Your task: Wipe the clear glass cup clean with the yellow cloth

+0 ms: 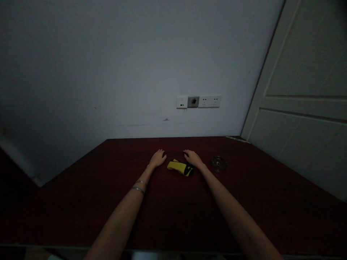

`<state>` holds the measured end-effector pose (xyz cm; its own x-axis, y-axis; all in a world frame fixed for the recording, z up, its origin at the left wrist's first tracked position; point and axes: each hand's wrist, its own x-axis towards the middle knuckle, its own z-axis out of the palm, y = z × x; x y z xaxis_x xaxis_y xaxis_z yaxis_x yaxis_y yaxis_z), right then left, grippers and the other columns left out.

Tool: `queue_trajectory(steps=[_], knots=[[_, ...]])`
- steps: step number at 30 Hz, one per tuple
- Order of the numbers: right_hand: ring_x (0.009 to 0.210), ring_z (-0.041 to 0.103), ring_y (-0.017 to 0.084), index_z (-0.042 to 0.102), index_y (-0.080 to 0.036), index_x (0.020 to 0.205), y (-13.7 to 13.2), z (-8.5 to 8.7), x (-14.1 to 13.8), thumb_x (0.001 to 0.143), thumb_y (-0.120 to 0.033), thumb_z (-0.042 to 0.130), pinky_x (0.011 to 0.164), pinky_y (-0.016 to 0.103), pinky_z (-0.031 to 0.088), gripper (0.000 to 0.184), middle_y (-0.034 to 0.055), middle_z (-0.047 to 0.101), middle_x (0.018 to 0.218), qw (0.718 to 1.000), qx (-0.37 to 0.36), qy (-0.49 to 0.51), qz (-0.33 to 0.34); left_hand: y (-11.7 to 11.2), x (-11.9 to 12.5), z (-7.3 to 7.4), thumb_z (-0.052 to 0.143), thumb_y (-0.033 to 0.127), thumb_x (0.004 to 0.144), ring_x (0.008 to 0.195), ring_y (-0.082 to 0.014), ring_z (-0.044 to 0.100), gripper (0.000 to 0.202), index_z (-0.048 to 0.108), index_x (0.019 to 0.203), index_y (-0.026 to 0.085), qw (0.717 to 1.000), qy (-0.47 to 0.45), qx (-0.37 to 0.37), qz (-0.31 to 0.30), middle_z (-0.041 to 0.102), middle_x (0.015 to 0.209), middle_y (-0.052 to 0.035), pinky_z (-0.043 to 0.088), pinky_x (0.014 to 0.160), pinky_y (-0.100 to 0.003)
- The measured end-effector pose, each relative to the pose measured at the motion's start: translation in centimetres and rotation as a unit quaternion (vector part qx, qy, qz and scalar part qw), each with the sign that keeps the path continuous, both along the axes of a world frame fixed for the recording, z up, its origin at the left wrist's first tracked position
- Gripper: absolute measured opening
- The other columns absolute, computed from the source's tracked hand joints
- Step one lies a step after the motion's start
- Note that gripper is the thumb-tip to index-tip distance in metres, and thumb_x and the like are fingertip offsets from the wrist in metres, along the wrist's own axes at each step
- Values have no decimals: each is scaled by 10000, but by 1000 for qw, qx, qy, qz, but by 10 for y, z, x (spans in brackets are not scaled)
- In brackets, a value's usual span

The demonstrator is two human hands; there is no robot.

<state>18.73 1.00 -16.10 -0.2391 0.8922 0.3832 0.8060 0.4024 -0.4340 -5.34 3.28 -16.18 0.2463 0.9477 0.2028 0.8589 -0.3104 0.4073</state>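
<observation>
A folded yellow fabric piece with black parts (pixel 179 167), its exact kind unclear in the dim light, lies on the dark red table (pixel 173 213) between my hands. To its left, my left hand (pixel 158 158) rests palm down with the fingers stretched out, holding nothing. Two thin bracelets (pixel 139 185) circle that wrist. My right hand (pixel 193 157) lies flat just beyond the right end of the fabric, fingers extended and nothing in them. Right of this hand stands a round clear glass ashtray (pixel 218 163), apart from it.
Behind the table rises a pale wall (pixel 135 72) with a row of sockets and switches (pixel 199 102). A white panelled door (pixel 303 90) borders the right side. Near the back right corner lies a thin, light strip (pixel 237 139).
</observation>
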Motion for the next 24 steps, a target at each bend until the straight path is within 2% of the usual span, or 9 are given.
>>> queue_trajectory(steps=[3, 5, 8, 12, 15, 17, 19, 22, 24], knots=[[988, 582, 190, 540, -185, 1150, -5, 12, -1, 892, -327, 517, 833, 402, 503, 295, 81, 559, 1184, 999, 22, 37, 13, 1, 3, 3, 513, 274, 841, 1342, -247, 327, 395, 554, 1199, 112, 998, -62, -8, 11, 439, 1391, -150, 235, 1112, -351], [1010, 582, 197, 548, -182, 1147, -7, 28, -5, 891, -323, 520, 863, 420, 491, 293, 83, 568, 1185, 997, 43, 64, 23, 3, 6, 7, 558, 261, 830, 1302, -250, 381, 338, 585, 1146, 145, 993, -115, -18, 29, 491, 1342, -132, 298, 1080, -363], [1105, 572, 194, 586, -252, 1169, -10, 65, -10, 884, -212, 450, 996, 388, 424, 319, 55, 640, 1147, 989, 87, 109, 45, 9, 10, 19, 521, 327, 881, 1021, -205, 565, 321, 534, 1158, 167, 975, -205, -38, 74, 546, 1192, -94, 488, 862, -418], [1143, 556, 172, 520, -267, 1258, -16, 122, 4, 845, -213, 461, 1017, 382, 402, 421, 19, 629, 1200, 974, 142, 163, 73, 19, 22, 47, 537, 329, 872, 983, -201, 579, 346, 525, 1166, 147, 939, -319, -59, 117, 557, 1166, -94, 506, 816, -403], [1145, 553, 166, 445, -244, 1320, -24, 150, 40, 815, -236, 512, 990, 381, 417, 509, 28, 624, 1203, 964, 161, 193, 85, 23, 47, 67, 481, 402, 859, 972, -229, 633, 408, 599, 1096, 91, 926, -363, -56, 86, 656, 1082, -150, 507, 763, -332], [1163, 540, 182, 430, -211, 1330, -31, 156, 74, 786, -253, 564, 997, 398, 403, 562, 62, 606, 1224, 954, 152, 235, 105, 20, 72, 76, 534, 432, 807, 1048, -242, 608, 428, 629, 1071, 108, 928, -367, -51, 37, 648, 1137, -142, 496, 804, -318], [1233, 480, 201, 388, -229, 1358, -41, 151, 111, 770, -291, 601, 1020, 423, 375, 628, 75, 547, 1301, 958, 113, 240, 106, 10, 101, 79, 618, 432, 744, 1098, -242, 582, 455, 638, 1083, 130, 934, -353, -55, -30, 636, 1177, -116, 465, 890, -321], [1360, 299, 249, 298, -271, 1406, -59, 128, 163, 674, -337, 714, 1064, 444, 322, 844, 76, 331, 1477, 975, 22, 209, 72, -11, 145, 72, 737, 415, 630, 1174, -243, 530, 590, 609, 1155, 176, 938, -312, -78, -128, 588, 1261, -72, 403, 993, -313], [1391, 218, 263, 248, -286, 1424, -72, 107, 189, 646, -358, 737, 1085, 458, 289, 921, 67, 214, 1525, 977, -45, 198, 62, -26, 170, 63, 748, 445, 609, 1199, -258, 509, 685, 572, 1205, 156, 939, -286, -98, -163, 571, 1278, -95, 390, 1013, -325]])
